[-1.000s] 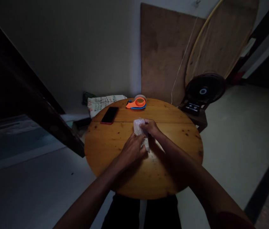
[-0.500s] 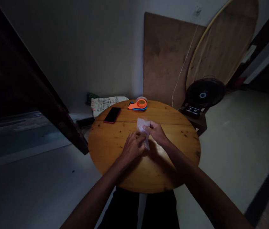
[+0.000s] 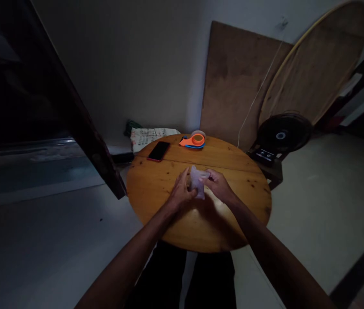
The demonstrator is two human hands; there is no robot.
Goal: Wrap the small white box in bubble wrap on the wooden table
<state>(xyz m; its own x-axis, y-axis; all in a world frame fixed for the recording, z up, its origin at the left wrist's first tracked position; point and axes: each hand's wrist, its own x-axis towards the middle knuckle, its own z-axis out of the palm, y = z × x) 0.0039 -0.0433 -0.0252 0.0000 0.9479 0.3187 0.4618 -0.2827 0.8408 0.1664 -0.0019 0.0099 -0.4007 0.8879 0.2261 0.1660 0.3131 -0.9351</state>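
Note:
A small whitish, translucent piece of bubble wrap (image 3: 197, 182) is held between both hands, just over the round wooden table (image 3: 156, 201). My right hand (image 3: 218, 183) pinches its right edge between thumb and fingers. On the other side my left hand (image 3: 181, 189) has its thumb against the lower part of the wrap and its fingers along the left edge. Whether anything is inside the wrap cannot be made out. Beyond the hands lies an orange and blue tape dispenser (image 3: 194, 140), with a phone (image 3: 159, 151) to its left.
A printed sack (image 3: 151, 135) lies behind the table by the wall. At the right, a black fan (image 3: 280, 133) stands on a low stool. A brown board (image 3: 233, 81) and a large round wooden top (image 3: 317, 64) lean on the wall.
My left hand has opened out from its curled position over the wrap to the wrap's left side. More of the wrap shows now. The whole view has shifted slightly.

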